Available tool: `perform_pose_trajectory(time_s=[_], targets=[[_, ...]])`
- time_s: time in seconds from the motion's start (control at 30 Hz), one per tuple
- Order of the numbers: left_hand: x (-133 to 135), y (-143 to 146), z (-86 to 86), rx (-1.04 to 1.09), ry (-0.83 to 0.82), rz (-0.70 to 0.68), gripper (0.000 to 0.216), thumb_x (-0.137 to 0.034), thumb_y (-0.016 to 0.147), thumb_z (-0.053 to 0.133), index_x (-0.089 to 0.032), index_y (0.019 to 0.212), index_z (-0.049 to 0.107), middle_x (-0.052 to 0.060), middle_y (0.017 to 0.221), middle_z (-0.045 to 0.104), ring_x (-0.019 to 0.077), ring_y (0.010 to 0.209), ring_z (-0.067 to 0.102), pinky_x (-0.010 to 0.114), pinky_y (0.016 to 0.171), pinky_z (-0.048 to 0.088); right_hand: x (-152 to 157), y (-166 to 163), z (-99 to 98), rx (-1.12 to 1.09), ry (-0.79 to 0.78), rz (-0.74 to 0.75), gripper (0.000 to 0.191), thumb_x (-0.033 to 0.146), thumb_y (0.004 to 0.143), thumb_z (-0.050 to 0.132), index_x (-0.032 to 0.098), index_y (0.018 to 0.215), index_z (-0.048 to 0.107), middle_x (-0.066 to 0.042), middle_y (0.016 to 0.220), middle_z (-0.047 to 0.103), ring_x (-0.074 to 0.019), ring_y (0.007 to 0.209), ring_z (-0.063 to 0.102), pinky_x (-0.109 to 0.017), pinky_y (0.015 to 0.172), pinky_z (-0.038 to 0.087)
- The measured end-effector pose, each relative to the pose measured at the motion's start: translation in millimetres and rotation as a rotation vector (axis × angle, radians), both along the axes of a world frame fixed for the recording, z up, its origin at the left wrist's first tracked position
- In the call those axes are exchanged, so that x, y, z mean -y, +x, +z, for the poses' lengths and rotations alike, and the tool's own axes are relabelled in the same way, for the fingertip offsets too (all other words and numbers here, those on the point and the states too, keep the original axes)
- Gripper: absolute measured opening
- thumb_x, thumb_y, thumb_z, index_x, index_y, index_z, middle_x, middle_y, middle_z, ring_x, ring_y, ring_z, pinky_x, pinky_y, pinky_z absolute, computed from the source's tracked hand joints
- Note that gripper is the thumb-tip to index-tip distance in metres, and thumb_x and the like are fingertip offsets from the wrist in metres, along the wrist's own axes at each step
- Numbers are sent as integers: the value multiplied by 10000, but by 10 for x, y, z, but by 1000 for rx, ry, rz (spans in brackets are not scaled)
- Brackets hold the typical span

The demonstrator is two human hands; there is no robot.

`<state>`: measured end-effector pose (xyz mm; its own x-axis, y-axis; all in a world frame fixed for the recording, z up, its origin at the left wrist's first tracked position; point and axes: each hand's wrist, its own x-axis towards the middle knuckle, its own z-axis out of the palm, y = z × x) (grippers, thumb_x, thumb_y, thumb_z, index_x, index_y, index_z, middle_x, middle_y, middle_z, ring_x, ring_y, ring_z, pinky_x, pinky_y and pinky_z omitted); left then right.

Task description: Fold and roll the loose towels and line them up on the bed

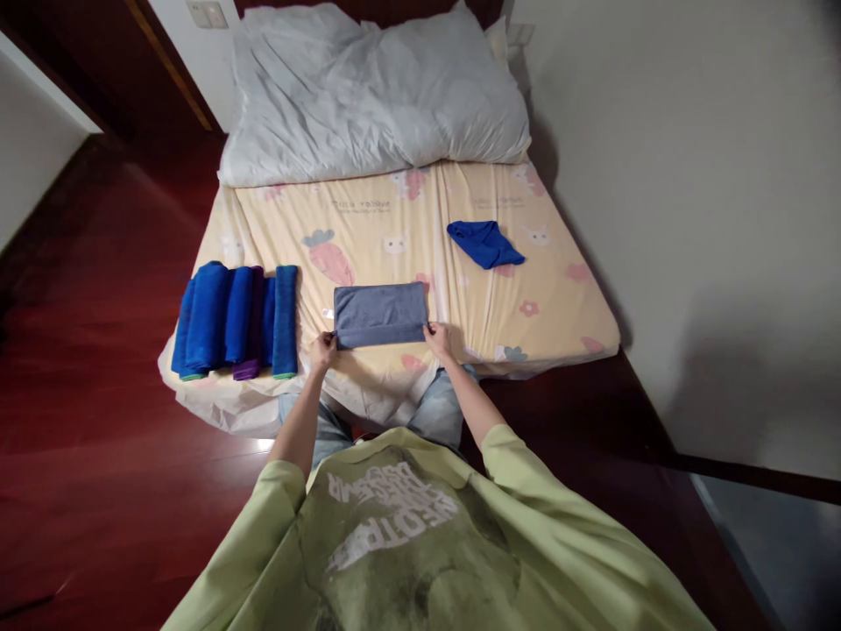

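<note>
A grey-blue towel (380, 313), folded into a flat rectangle, lies on the yellow patterned mattress (394, 219) near its front edge. My left hand (322, 350) pinches the towel's near left corner. My right hand (438, 339) pinches the near right corner. Both hands are closed on the cloth. To the left lies a row of several folded blue towels (236, 320), with one purple towel among them. A crumpled dark blue cloth (484, 243) rests farther back on the right.
A large white pillow (374, 88) fills the head of the mattress. A pale wall (689, 202) runs along the right side. Dark red wooden floor (98, 350) surrounds the mattress on the left and front.
</note>
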<state>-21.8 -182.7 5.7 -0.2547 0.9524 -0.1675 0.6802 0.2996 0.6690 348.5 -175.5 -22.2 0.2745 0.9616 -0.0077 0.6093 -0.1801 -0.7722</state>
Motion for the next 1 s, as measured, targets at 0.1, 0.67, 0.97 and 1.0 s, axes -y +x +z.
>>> perform_pose_trajectory(time_s=[0.1,0.67,0.97,1.0], targets=[[8,5,-3,-17,-3,3,247,-311,892,581,-167,1050,705,130,1018,781,256,990,737,323,899,551,2,-15,25,0,-11,-12,202,347,865,605,191,867,734,-144,951,791,-271,879,742,-358,823,556],[33,21,9,-34,36,-20,219,-298,900,566,-193,1086,616,114,975,762,245,929,728,321,846,533,5,-15,10,21,-17,-41,180,364,854,621,204,844,704,-140,933,787,-271,867,736,-358,820,537],[51,18,-46,-72,95,-54,173,-305,917,543,-206,1058,566,102,930,734,244,882,709,311,802,515,32,9,-29,55,62,-42,116,300,839,644,226,900,578,-63,873,679,-217,799,659,-318,791,507],[53,23,-46,-78,103,-61,154,-302,920,538,-208,1039,566,100,921,729,245,877,706,313,800,514,33,14,-37,65,90,-27,108,282,836,646,228,884,566,-60,893,660,-207,796,642,-313,789,505]])
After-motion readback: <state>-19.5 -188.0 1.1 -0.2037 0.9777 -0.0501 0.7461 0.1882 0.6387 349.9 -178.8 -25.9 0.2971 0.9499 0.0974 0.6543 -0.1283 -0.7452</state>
